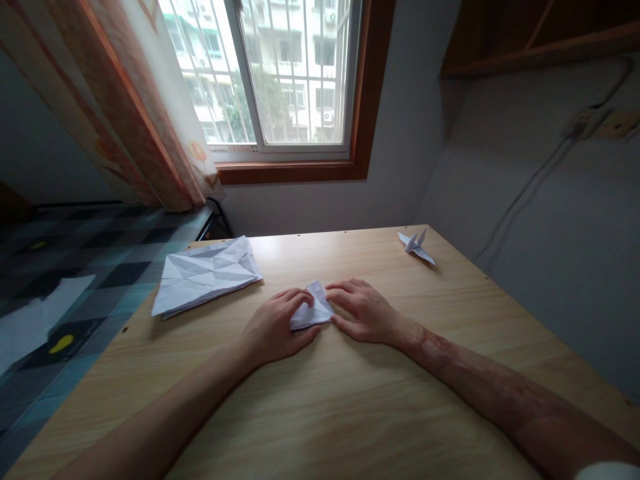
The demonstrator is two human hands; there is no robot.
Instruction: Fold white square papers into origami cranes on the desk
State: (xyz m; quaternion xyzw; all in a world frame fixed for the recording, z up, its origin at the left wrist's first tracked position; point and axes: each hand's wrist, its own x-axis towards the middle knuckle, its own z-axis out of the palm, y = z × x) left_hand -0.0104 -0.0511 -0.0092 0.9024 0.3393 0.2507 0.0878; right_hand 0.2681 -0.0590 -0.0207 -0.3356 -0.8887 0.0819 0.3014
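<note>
A small piece of folded white paper (316,308) lies on the wooden table, between my two hands. My left hand (283,323) grips it from the left: the curled fingers press on its top and the thumb lies along its near edge. From the right, my right hand (365,310) has bent fingers at the paper's right side, with the thumb at its near right corner. Part of the paper is hidden under the left fingers. Fold lines show on its visible face.
Creased white sheets (207,273) lie in a stack at the table's far left. A folded paper crane (416,247) sits near the far right corner. Left of the wooden table (320,413) is a checked bed (115,280) with loose paper (40,320). A window (300,80) is behind.
</note>
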